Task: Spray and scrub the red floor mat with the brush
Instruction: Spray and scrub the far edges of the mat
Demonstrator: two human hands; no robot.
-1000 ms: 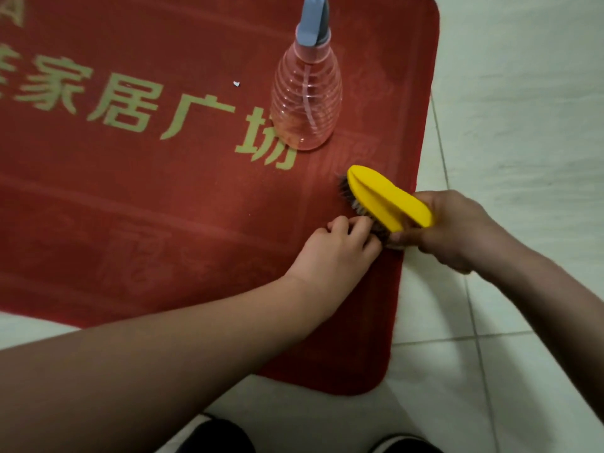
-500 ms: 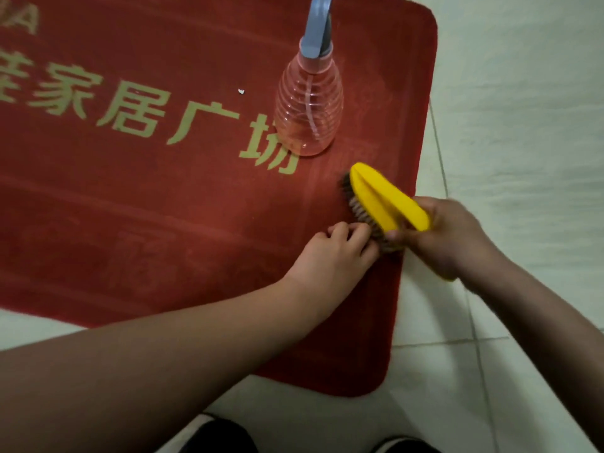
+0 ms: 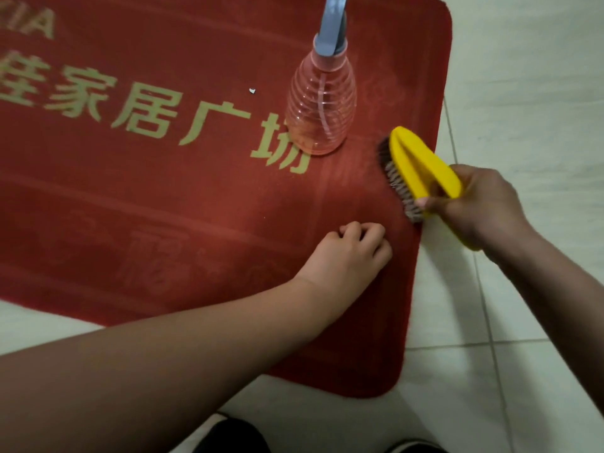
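We are observing a red pile floor mat (image 3: 196, 207) lying flat on a pale tiled floor (image 3: 539, 76). Its right edge and both right corners are showing, while its left part is running out of frame. Yellow-green lettering (image 3: 147, 116) is running across the mat's far half.

The right hand (image 3: 480, 204) is gripping a yellow plastic brush (image 3: 421, 161), with the fingers wrapped round the rear of the looped handle and the thumb pressing on the brush's side. The brush is sitting over the mat's right edge, about midway along it, with its nose pointing toward the far right corner. It is tilting onto its side, so the dark and grey bristles (image 3: 397, 188) are facing left across the mat. The rear bristles are appearing to meet the mat at its edge, but we are unable to confirm contact.

The left hand (image 3: 353, 253) is resting on the mat just inside the right edge, nearer to us than the brush and a little apart from it. Its fingers are curling under the palm, and we are seeing nothing held in them.

A clear ribbed plastic spray bottle (image 3: 322, 103) with a grey-blue trigger head is standing upright on the mat near the far right corner, over the end of the lettering. A small white speck (image 3: 252, 91) is lying on the mat to the left of the bottle. Dark shoes (image 3: 232, 436) are showing on the floor beyond the mat's near edge.
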